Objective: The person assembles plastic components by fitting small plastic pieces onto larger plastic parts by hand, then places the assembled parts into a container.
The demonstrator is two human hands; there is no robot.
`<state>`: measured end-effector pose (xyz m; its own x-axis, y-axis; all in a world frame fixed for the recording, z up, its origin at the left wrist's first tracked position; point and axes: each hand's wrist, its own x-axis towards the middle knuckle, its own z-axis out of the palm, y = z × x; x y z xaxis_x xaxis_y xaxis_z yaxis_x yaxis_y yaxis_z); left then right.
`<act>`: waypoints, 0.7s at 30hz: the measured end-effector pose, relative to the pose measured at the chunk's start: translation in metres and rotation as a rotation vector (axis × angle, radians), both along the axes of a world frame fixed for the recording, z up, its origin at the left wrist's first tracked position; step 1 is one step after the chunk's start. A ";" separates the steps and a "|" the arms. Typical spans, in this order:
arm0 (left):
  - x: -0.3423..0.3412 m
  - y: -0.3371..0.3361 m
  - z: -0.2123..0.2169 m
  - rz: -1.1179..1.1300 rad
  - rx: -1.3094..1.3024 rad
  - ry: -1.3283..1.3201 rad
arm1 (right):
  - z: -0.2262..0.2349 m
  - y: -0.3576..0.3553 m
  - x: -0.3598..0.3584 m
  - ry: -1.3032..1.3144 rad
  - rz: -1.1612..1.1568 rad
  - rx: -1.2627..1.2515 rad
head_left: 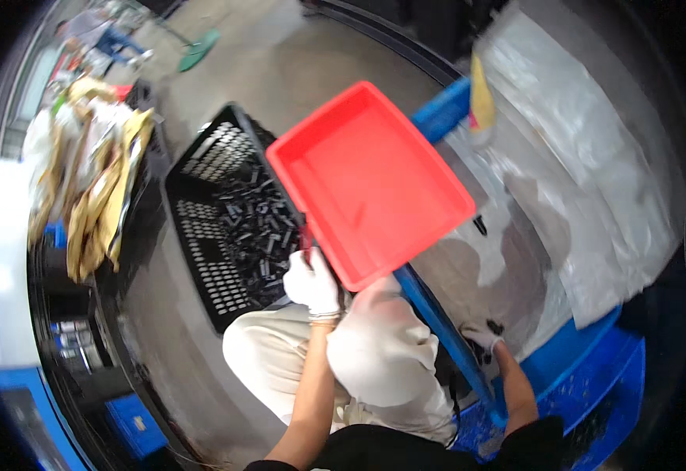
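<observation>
My left hand [311, 284], in a white glove, is closed around a slim dark red object [305, 240] beside the near left edge of the red tray [374, 177]. The tray looks bare inside and slants over my knees and a blue bin. Down at my right, my right hand [481, 337], also gloved, reaches into the blue bin [445, 322] with its fingers curled at a small black part [495, 326]. Its fingertips are partly hidden. Left of the tray stands a black perforated crate [194, 228] holding many small black parts [260, 235].
Clear plastic sheeting [571, 149] lines the bin and drapes over its right side. A yellow cone-shaped thing [480, 98] stands at its far end. Yellow and clear bags [100, 173] pile up at the left. A person [103, 35] is far back left, near a green dustpan-like thing [198, 51].
</observation>
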<state>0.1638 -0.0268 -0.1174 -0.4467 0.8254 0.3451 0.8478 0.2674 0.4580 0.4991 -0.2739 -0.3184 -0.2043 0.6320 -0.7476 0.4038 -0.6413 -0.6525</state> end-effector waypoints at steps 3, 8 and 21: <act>-0.002 -0.002 -0.002 -0.070 -0.025 0.026 | -0.001 0.004 0.009 0.288 0.047 -0.175; -0.034 -0.006 -0.010 -0.140 0.027 0.086 | 0.008 0.011 -0.017 0.258 -0.330 -0.680; -0.036 -0.006 -0.026 -0.291 0.058 0.049 | 0.079 0.020 -0.026 0.679 -1.116 0.125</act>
